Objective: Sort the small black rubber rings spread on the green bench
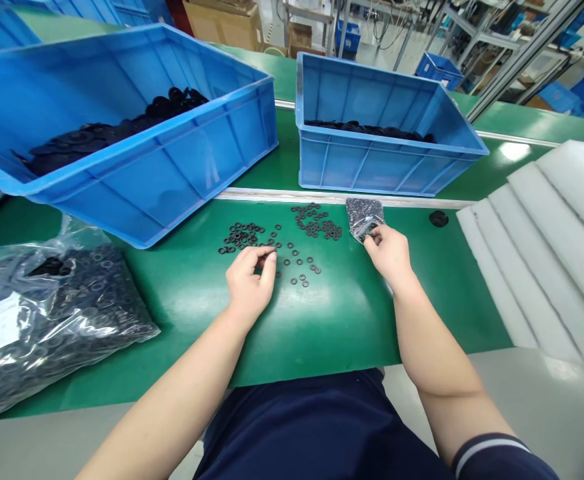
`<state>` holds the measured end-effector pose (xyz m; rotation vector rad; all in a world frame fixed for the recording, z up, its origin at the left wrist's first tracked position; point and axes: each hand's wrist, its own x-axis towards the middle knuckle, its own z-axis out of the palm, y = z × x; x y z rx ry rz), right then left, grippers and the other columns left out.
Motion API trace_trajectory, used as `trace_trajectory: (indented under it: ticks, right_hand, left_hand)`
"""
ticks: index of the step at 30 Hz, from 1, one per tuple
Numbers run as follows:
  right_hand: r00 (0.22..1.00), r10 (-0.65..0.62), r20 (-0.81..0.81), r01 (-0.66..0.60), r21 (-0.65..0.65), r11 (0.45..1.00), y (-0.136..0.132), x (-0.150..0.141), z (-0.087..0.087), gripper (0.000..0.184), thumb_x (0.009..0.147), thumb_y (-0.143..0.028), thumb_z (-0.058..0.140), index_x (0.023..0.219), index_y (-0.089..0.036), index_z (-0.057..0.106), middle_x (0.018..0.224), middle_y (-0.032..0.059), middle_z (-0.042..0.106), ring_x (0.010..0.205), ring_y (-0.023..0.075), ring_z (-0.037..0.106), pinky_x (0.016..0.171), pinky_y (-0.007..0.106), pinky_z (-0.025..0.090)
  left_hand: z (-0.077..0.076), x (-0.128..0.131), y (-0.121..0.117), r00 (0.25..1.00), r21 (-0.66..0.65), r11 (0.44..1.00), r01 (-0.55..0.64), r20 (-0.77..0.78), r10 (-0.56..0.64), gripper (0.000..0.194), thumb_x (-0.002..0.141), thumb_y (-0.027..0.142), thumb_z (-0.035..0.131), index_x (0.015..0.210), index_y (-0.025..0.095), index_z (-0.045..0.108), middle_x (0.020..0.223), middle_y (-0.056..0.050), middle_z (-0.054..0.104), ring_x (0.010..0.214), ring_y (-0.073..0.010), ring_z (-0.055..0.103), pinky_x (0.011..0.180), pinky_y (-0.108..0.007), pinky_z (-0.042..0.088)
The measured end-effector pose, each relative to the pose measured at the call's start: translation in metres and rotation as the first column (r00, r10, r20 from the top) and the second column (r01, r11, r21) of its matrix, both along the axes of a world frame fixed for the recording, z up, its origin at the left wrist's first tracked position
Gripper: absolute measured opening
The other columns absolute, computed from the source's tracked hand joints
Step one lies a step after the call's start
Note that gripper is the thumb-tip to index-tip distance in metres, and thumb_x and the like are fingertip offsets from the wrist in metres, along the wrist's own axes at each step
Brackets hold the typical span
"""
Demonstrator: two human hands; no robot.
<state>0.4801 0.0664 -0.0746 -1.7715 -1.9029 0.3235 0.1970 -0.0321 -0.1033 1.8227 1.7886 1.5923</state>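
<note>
My left hand (pixel 253 280) is closed in a pinch over the green tabletop, with a small black ring (pixel 273 250) at its fingertips. Around it lie loose black rings (pixel 242 235), heaped on the left and scattered singly to the right. A second cluster of rings (pixel 322 228) lies further back. My right hand (pixel 389 257) has its fingers bunched at the mouth of a small clear plastic bag (pixel 365 212) full of tiny dark and light parts. What those fingertips grip is hidden among the dark pieces there.
Two blue bins (pixel 182 153) (pixel 372 160) holding black parts stand behind the rings. A large clear bag of black rings (pixel 72 313) sits at left. White foam sheets (pixel 537 253) lean at right, near a black round part (pixel 439 219). The green table (pixel 322 333) ends before my lap.
</note>
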Motion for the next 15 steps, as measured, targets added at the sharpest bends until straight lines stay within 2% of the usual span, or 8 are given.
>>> trace_trajectory:
  ticks: [2, 4, 6, 8, 9, 11, 15]
  right_hand:
    - [0.984, 0.083, -0.16, -0.09, -0.035, 0.995, -0.015, -0.011, 0.005, 0.013, 0.08, -0.03, 0.061, 0.08, -0.019, 0.069, 0.067, 0.0015, 0.065, 0.062, 0.0169, 0.057, 0.065, 0.029, 0.043]
    - [0.918, 0.183, -0.353, -0.252, -0.16, 0.954, -0.031, -0.028, 0.009, 0.016, 0.079, -0.033, 0.063, 0.081, -0.019, 0.069, 0.067, 0.0007, 0.065, 0.06, 0.0151, 0.055, 0.06, 0.027, 0.043]
    - [0.817, 0.265, -0.512, -0.453, -0.288, 0.843, -0.046, -0.046, 0.01, 0.017, 0.078, -0.034, 0.066, 0.082, -0.018, 0.07, 0.069, 0.0003, 0.065, 0.061, 0.0142, 0.055, 0.059, 0.026, 0.043]
    - [0.716, 0.286, -0.637, -0.603, -0.358, 0.712, -0.058, -0.06, 0.01, 0.018, 0.077, -0.035, 0.068, 0.082, -0.018, 0.069, 0.069, -0.0007, 0.065, 0.062, 0.0134, 0.055, 0.06, 0.025, 0.043]
    - [0.681, 0.28, -0.677, -0.646, -0.374, 0.665, -0.061, -0.065, 0.008, 0.018, 0.077, -0.035, 0.068, 0.081, -0.018, 0.069, 0.068, -0.0014, 0.064, 0.062, 0.0128, 0.054, 0.06, 0.025, 0.043]
    - [0.655, 0.264, -0.708, -0.678, -0.397, 0.618, -0.064, -0.07, 0.005, 0.017, 0.076, -0.034, 0.069, 0.079, -0.017, 0.068, 0.067, -0.0027, 0.062, 0.062, 0.0116, 0.053, 0.06, 0.024, 0.042]
    - [0.703, 0.287, -0.651, -0.671, -0.472, 0.572, -0.059, -0.065, -0.001, 0.014, 0.078, -0.03, 0.068, 0.08, -0.017, 0.07, 0.067, -0.0026, 0.063, 0.062, 0.0117, 0.054, 0.061, 0.024, 0.042]
  left_hand:
    - [0.001, 0.004, -0.005, 0.988, 0.027, 0.994, 0.109, -0.117, -0.105, 0.016, 0.095, 0.028, 0.059, 0.101, 0.017, 0.069, 0.09, -0.006, 0.071, 0.076, -0.0157, 0.064, 0.075, -0.032, 0.054]
    - [0.001, 0.01, -0.011, 0.943, 0.032, 0.97, 0.242, -0.243, -0.227, 0.019, 0.095, 0.029, 0.062, 0.109, 0.018, 0.067, 0.099, -0.009, 0.072, 0.085, -0.0188, 0.067, 0.079, -0.034, 0.054]
    - [0.001, 0.017, -0.016, 0.876, 0.023, 0.932, 0.361, -0.351, -0.33, 0.026, 0.095, 0.03, 0.065, 0.118, 0.018, 0.064, 0.105, -0.011, 0.073, 0.093, -0.0219, 0.069, 0.081, -0.037, 0.054]
    - [0.001, 0.022, -0.019, 0.819, 0.007, 0.9, 0.437, -0.416, -0.395, 0.029, 0.096, 0.028, 0.064, 0.122, 0.017, 0.061, 0.106, -0.011, 0.074, 0.094, -0.0225, 0.069, 0.08, -0.037, 0.052]
    - [0.0, 0.024, -0.02, 0.801, -0.001, 0.889, 0.457, -0.433, -0.413, 0.026, 0.097, 0.026, 0.062, 0.121, 0.016, 0.061, 0.104, -0.011, 0.074, 0.092, -0.0217, 0.069, 0.078, -0.036, 0.052]
    - [-0.001, 0.026, -0.02, 0.787, -0.014, 0.883, 0.469, -0.448, -0.425, 0.017, 0.099, 0.022, 0.058, 0.114, 0.016, 0.062, 0.098, -0.009, 0.074, 0.086, -0.0196, 0.069, 0.075, -0.035, 0.05]
    - [-0.006, 0.028, -0.022, 0.764, -0.057, 0.877, 0.477, -0.466, -0.446, 0.013, 0.101, 0.02, 0.052, 0.099, 0.016, 0.064, 0.091, -0.006, 0.073, 0.08, -0.0178, 0.067, 0.072, -0.033, 0.049]
